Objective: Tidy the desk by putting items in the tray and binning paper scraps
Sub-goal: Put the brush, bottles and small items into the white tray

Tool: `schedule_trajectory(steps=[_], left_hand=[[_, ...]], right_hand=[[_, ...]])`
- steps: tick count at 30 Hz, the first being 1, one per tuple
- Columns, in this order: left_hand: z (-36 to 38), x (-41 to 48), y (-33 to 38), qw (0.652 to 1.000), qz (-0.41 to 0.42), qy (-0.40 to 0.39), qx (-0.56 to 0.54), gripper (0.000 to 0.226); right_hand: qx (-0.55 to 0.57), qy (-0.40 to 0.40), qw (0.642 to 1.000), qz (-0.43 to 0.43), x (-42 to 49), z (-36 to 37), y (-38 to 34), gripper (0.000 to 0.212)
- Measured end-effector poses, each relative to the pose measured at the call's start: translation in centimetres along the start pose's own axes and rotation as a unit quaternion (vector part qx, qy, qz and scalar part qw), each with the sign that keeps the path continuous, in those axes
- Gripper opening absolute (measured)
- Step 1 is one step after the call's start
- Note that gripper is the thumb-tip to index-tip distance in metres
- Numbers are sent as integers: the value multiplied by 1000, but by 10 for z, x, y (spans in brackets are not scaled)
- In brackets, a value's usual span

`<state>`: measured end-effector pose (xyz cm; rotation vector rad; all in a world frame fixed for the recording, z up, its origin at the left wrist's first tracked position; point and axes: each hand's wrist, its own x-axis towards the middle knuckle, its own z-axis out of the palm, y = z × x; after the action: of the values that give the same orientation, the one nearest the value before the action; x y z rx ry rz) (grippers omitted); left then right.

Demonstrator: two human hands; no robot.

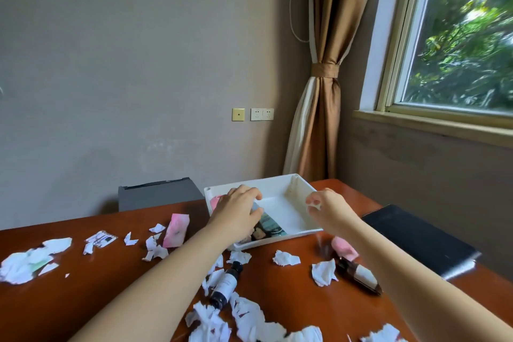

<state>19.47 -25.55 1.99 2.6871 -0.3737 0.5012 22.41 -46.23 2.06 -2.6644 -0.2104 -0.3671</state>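
Observation:
A white tray [298,183] stands at the back middle of the brown desk [83,294]. My left hand [238,211] reaches into its left half and grips a dark teal packet [270,226] lying there. A pink item [214,201] lies in the tray's far left corner. My right hand [326,207] hovers over the tray's right front rim with its fingers loosely curled, and I see nothing in it. Several torn white paper scraps [286,258] litter the desk. A grey bin [158,193] stands behind the desk's far edge.
On the desk lie a dark bottle with a white label [226,283], a brown bottle [359,276], a pink packet [176,230], another pink item [344,248], a small printed sachet [101,239] and a black tablet [416,239] at the right. Wall, curtain and window lie beyond.

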Motion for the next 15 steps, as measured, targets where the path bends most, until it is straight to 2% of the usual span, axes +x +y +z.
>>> schedule_trajectory(steps=[4, 12, 15], left_hand=[[-4, -30, 16, 1000, -4, -9, -20, 25], [25, -71, 37, 997, -19, -53, -61, 28], [43, -78, 49, 994, -14, -73, -76, 29]], right_hand=[[-39, -11, 999, 18, -23, -15, 26, 28], [-38, -106, 990, 83, -65, -14, 60, 54], [-22, -122, 989, 79, -73, -2, 72, 56]])
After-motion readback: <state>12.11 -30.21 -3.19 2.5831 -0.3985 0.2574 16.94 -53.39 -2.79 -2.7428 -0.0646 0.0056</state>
